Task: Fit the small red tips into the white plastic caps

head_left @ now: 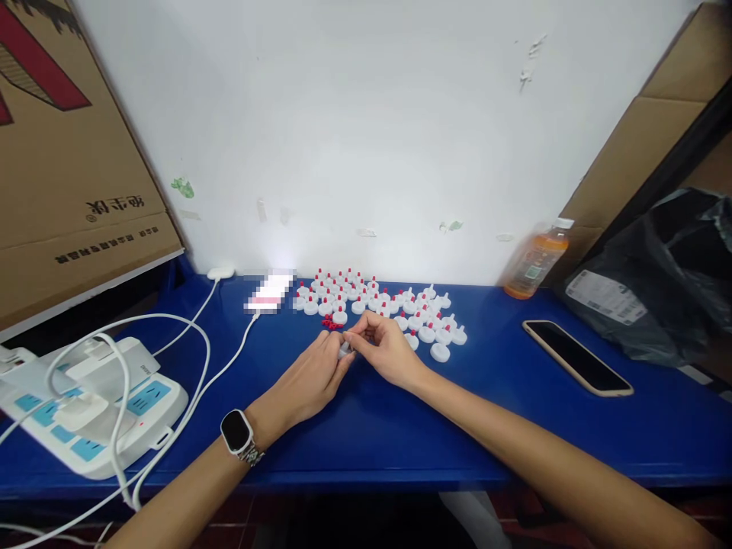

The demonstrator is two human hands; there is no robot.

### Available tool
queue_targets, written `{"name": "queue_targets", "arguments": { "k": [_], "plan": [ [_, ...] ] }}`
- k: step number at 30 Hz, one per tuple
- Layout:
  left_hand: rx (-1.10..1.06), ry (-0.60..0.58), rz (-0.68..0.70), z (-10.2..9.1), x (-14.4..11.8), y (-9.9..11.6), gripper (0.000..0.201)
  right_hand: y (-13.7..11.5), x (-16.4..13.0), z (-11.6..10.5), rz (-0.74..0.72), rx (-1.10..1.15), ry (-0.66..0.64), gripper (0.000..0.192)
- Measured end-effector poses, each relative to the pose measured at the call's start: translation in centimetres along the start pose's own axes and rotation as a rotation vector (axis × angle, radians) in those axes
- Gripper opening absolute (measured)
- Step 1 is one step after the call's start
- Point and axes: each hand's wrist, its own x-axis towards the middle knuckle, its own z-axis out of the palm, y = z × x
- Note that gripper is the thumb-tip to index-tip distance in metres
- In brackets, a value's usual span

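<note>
My left hand (306,381) is closed around a white nozzle cap (344,350), held just above the blue table and mostly covered by fingers. Against the tip of that cap, my right hand (389,352) has thumb and forefinger pinched together; whatever lies between them is hidden. Just beyond my hands is a small heap of loose red tips (332,322). Many white nozzle caps (339,316) with red tips on their spouts stand in a cluster behind it. Toward the right, some bare white nozzle caps (440,351) have no red tip.
A lit phone (271,291) on a cable lies against the wall. White power strips (142,415) with looping cords fill the left side. On the right are a phone (577,358), an orange drink bottle (536,261) and a dark plastic bag (646,282). A cardboard box (74,168) stands at left.
</note>
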Motion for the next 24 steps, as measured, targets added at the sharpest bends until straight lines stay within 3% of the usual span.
{"name": "queue_targets", "arguments": {
  "k": [6,9,12,15,18,24],
  "plan": [
    [-0.005,-0.012,-0.090,-0.3,0.2,-0.5,0.051,-1.0,2.8,-3.5,-0.062,-0.515,-0.068,0.008],
    [0.039,-0.053,-0.092,-0.6,0.2,-0.5,0.044,-0.7,5.0,-4.8,-0.089,-0.857,-0.139,0.008],
    [0.053,-0.069,-0.085,-0.8,0.2,-0.3,0.032,-0.4,6.5,-4.6,-0.133,-1.090,-0.195,0.008],
    [0.053,-0.075,-0.081,-0.9,0.2,-0.2,0.025,-0.6,6.4,-4.2,-0.179,-1.127,-0.143,0.010],
    [0.016,-0.060,-0.092,-1.1,0.5,0.0,0.024,-1.2,4.9,-5.2,-0.198,-1.018,-0.028,0.012],
    [-0.055,-0.034,-0.009,-0.6,3.7,2.5,0.022,-1.4,0.2,-11.3,-0.191,-0.852,0.217,0.009]
  ]
}}
